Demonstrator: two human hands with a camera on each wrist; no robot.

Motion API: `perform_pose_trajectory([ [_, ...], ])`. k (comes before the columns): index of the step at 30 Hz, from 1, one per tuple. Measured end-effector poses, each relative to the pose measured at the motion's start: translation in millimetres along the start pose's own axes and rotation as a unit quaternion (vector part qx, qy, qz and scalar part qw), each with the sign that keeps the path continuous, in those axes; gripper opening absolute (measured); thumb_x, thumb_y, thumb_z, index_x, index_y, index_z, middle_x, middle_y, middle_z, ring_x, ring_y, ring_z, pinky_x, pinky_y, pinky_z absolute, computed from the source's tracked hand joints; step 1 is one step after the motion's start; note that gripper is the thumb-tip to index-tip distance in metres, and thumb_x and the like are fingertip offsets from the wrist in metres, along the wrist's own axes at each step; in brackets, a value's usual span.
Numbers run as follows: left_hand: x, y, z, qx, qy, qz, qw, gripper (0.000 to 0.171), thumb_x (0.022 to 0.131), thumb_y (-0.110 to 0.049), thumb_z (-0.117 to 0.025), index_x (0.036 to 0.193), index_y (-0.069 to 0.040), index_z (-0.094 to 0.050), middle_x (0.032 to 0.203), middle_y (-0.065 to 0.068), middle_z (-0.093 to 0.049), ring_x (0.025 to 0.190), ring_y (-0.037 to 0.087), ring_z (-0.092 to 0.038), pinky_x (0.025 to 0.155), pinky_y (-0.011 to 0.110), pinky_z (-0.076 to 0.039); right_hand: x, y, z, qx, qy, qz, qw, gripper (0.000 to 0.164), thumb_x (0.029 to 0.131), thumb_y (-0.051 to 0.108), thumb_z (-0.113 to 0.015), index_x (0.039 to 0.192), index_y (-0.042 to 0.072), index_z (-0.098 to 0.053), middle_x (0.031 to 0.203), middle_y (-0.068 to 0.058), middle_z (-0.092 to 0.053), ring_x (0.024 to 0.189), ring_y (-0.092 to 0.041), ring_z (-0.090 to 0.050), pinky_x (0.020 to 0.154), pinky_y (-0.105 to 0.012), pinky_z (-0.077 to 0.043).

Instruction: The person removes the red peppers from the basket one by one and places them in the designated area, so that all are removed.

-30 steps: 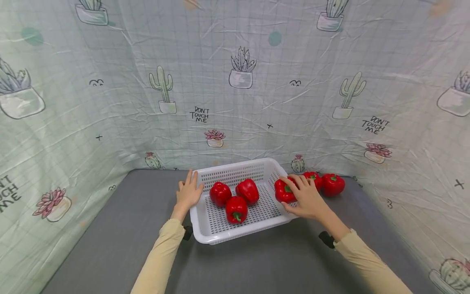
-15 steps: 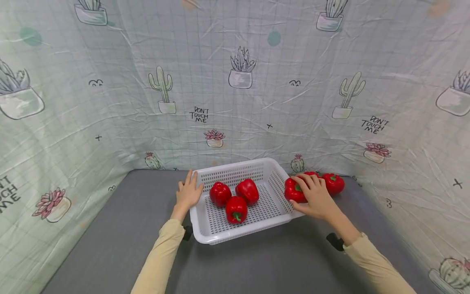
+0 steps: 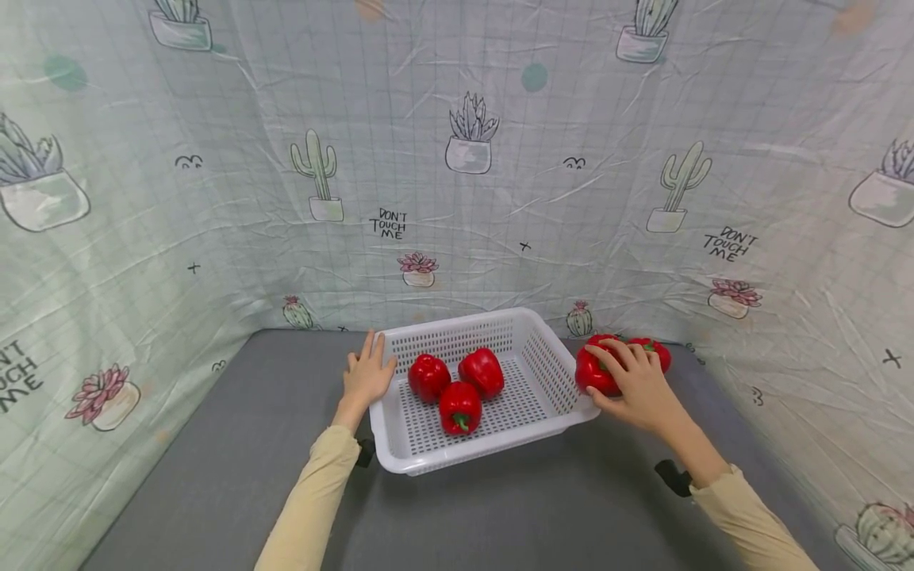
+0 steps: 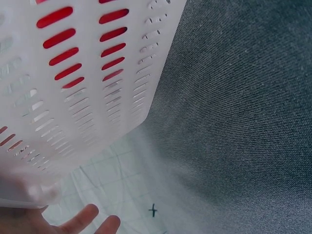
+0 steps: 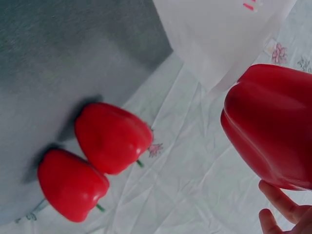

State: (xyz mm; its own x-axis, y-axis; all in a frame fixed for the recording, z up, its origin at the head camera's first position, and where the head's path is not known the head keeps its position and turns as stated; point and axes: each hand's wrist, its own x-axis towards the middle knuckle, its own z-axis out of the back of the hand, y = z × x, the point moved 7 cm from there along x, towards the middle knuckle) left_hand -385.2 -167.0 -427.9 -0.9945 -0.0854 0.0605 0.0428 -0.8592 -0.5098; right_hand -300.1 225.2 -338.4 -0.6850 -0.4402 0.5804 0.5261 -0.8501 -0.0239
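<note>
In the head view, my right hand [image 3: 635,392] grips a red bell pepper [image 3: 594,376] just outside the basket's right end. The right wrist view has this pepper [image 5: 273,126] close up, fingertips [image 5: 278,195] at its side. My left hand [image 3: 367,377] rests on the left rim of the white plastic basket [image 3: 493,436], its fingers straight. Inside the basket lie three red bell peppers [image 3: 460,408], grouped toward its left half. Two more bell peppers [image 5: 112,139] sit side by side on the grey surface past the right hand, partly hidden by it in the head view.
The basket stands at a slant on a grey tabletop [image 3: 457,515]. A cactus-print cloth [image 3: 464,214] hangs behind it and along both sides. A black wrist strap [image 3: 673,477] shows by the right sleeve.
My right hand has carried its bell pepper rightward, from over the basket's right end to outside it, toward the two other peppers. The left hand and the basket have stayed put.
</note>
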Motion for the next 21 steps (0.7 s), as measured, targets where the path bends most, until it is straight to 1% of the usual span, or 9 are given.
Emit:
perform_pose_trajectory([
  [5,-0.4,-0.9,1.2,0.001,0.001,-0.003,1.0,0.059,0.094,-0.033,-0.035,0.144,-0.01,-0.015,0.152,0.008,-0.003,0.126,0.045,-0.018,0.094,0.067,-0.021,-6.0,-11.9,0.4,0.002,0.009,-0.018,1.0,0.072,0.059,0.028,-0.077,0.124,0.016,-0.047,0.122,-0.014,-0.045,0.104,-0.034,-0.04,0.081,-0.054,-0.034],
  [11,1.1,-1.6,2.8,0.0,-0.004,-0.005,1.0,0.059,0.094,-0.033,-0.036,0.144,-0.01,-0.016,0.152,0.008,-0.004,0.126,0.045,-0.019,0.094,0.067,-0.021,-10.5,-23.2,0.0,-0.01,-0.005,-0.017,1.0,0.067,0.062,0.029,-0.074,0.122,0.015,-0.048,0.12,-0.015,-0.046,0.102,-0.035,-0.04,0.077,-0.052,-0.033],
  [15,0.7,-0.9,1.3,0.005,-0.003,-0.003,1.0,0.059,0.093,-0.032,-0.037,0.144,-0.009,-0.015,0.152,0.009,-0.004,0.126,0.045,-0.019,0.094,0.066,-0.022,-15.3,-29.5,-3.0,-0.017,-0.005,-0.02,1.0,0.067,0.061,0.028,-0.074,0.121,0.014,-0.048,0.119,-0.016,-0.046,0.101,-0.036,-0.039,0.074,-0.052,-0.033],
  [21,0.7,-0.9,-0.4,0.008,-0.005,0.0,1.0,0.06,0.093,-0.033,-0.037,0.144,-0.009,-0.015,0.152,0.009,-0.004,0.126,0.044,-0.018,0.095,0.067,-0.02,-22.2,-41.3,-11.8,-0.018,0.005,-0.039,0.999,0.067,0.063,0.028,-0.074,0.123,0.015,-0.047,0.121,-0.016,-0.045,0.103,-0.038,-0.036,0.074,-0.053,-0.031],
])
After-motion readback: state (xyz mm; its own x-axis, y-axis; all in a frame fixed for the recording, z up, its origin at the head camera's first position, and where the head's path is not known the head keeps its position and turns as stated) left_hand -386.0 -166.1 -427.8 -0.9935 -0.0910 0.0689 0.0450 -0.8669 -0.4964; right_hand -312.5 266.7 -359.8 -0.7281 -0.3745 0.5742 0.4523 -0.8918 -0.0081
